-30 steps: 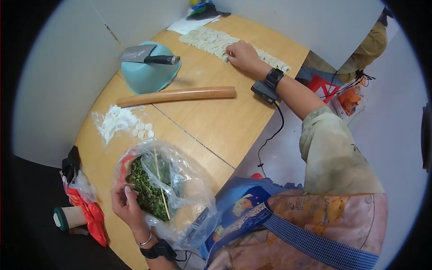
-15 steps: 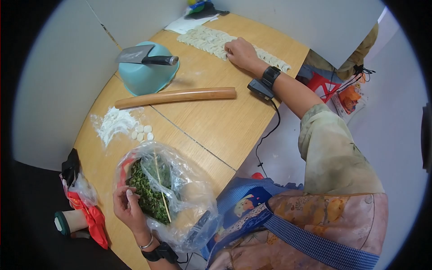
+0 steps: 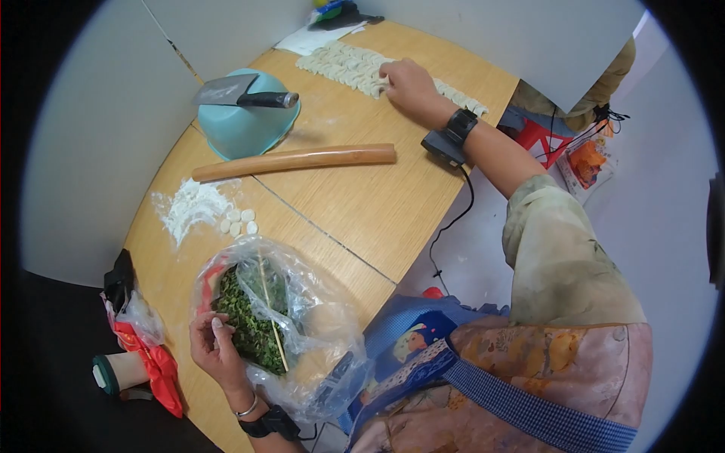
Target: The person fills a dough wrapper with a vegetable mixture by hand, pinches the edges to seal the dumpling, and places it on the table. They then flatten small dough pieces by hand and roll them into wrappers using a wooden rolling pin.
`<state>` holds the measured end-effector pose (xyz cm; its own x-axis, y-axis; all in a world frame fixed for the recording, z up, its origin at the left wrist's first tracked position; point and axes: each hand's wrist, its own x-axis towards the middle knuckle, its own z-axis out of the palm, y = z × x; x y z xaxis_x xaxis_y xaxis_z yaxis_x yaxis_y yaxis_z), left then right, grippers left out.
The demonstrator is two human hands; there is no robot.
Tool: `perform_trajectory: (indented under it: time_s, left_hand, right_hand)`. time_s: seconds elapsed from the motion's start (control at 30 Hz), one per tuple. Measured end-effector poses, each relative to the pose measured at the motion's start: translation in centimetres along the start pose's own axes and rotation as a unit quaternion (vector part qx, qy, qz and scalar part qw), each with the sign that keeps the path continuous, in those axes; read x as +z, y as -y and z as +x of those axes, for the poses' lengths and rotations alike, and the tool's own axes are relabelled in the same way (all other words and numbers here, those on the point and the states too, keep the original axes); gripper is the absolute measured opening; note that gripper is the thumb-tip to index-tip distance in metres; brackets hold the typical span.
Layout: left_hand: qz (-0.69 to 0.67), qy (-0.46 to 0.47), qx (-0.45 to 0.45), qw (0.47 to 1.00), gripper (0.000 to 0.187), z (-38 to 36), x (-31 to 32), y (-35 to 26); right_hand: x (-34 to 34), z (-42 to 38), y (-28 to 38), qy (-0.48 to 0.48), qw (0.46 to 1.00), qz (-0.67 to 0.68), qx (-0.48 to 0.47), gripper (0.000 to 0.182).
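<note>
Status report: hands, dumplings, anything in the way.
Right hand at dumpling rows. Left hand at plastic bag of greens. Rolling pin and bowl apart from both hands.

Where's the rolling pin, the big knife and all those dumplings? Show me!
Rolling pin (image 3: 294, 161): head view, middle of its wooden length.
Big knife (image 3: 223, 90): head view, flat of its blade.
Dumplings (image 3: 343, 69): head view, left part of the rows.

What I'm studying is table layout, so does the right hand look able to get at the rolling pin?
Probably yes: the right hand is at the dumplings, and nothing seems to stand on the tabletop between it and the rolling pin.
</note>
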<state>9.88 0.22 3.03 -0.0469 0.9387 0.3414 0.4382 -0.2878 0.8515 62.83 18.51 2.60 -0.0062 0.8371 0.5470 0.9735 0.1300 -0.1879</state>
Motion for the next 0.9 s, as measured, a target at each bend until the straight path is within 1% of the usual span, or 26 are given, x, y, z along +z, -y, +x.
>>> perform_trajectory:
  time_s: [0.07, 0.2, 0.27, 0.33, 0.4, 0.43, 0.5, 0.53, 0.6, 0.67, 0.7, 0.73, 0.8, 0.83, 0.87, 0.9]
  left_hand:
    - [-0.005, -0.006, 0.003, 1.000, 0.009, 0.0, 0.1, -0.1]
    - [-0.012, -0.020, 0.005, 1.000, 0.009, -0.1, 0.2, 0.0]
    - [-0.008, -0.022, 0.016, 1.000, 0.008, -0.2, 0.2, 0.1]
    - [-0.002, -0.026, 0.035, 0.999, 0.008, -0.1, 0.2, 0.2]
    - [-0.028, -0.041, 0.031, 0.998, 0.008, 0.1, 0.1, 0.3]
    - [-0.027, -0.043, 0.033, 0.998, 0.009, 0.3, 0.0, 0.3]
    - [-0.033, -0.054, 0.042, 0.997, 0.009, 0.5, 0.0, 0.3]
    - [-0.046, -0.068, 0.041, 0.996, 0.009, 0.6, -0.1, 0.3]
    - [-0.034, -0.068, 0.061, 0.995, 0.009, 0.9, -0.6, -0.1]
    - [0.003, -0.073, 0.105, 0.992, 0.009, 1.2, -1.2, -0.8]
    - [0.040, -0.065, 0.106, 0.991, 0.013, 1.3, -2.0, -1.1]
    - [0.044, -0.068, 0.111, 0.990, 0.013, 1.3, -2.5, -1.4]
    - [0.174, -0.109, 0.142, 0.968, 0.022, 1.2, -3.3, -1.9]
    - [0.202, -0.099, 0.089, 0.970, 0.038, 0.8, -4.2, -1.8]
    - [0.204, -0.102, 0.090, 0.969, 0.038, 0.4, -4.7, -1.3]
    - [0.197, -0.118, 0.062, 0.971, 0.046, 0.0, -5.1, -0.1]
  right_hand:
    - [-1.7, -0.8, 0.6, -0.086, 0.996, 0.020, 0.013, 0.022]
    - [-5.1, -2.9, 1.6, -0.073, 0.994, 0.073, 0.045, 0.024]
    - [-6.0, -6.6, 3.8, -0.082, 0.975, 0.201, 0.055, 0.020]
    - [-6.7, -10.6, 6.9, -0.045, 0.961, 0.265, 0.059, 0.017]
    - [-6.7, -13.6, 9.1, 0.000, 0.958, 0.283, 0.052, 0.014]
    - [-6.5, -14.4, 9.5, -0.009, 0.956, 0.289, 0.054, 0.014]
    - [-6.0, -15.6, 10.2, 0.027, 0.938, 0.340, 0.067, 0.012]
    - [-5.8, -15.7, 10.2, 0.016, 0.935, 0.347, 0.067, 0.012]
    - [-5.4, -15.7, 10.3, 0.001, 0.929, 0.354, 0.111, 0.008]
    - [-5.1, -15.9, 10.3, -0.010, 0.932, 0.348, 0.098, 0.006]
    - [-5.1, -15.9, 10.3, -0.013, 0.940, 0.332, 0.085, 0.005]
    - [-5.0, -15.8, 10.2, -0.017, 0.938, 0.336, 0.082, 0.005]
    - [-4.8, -15.9, 10.1, -0.027, 0.947, 0.316, 0.048, 0.007]
    - [-4.9, -15.9, 10.1, -0.029, 0.946, 0.319, 0.046, 0.007]
    - [-5.0, -16.0, 10.2, -0.030, 0.950, 0.308, 0.044, 0.007]
    - [-5.1, -15.9, 10.3, -0.030, 0.954, 0.297, 0.041, 0.008]
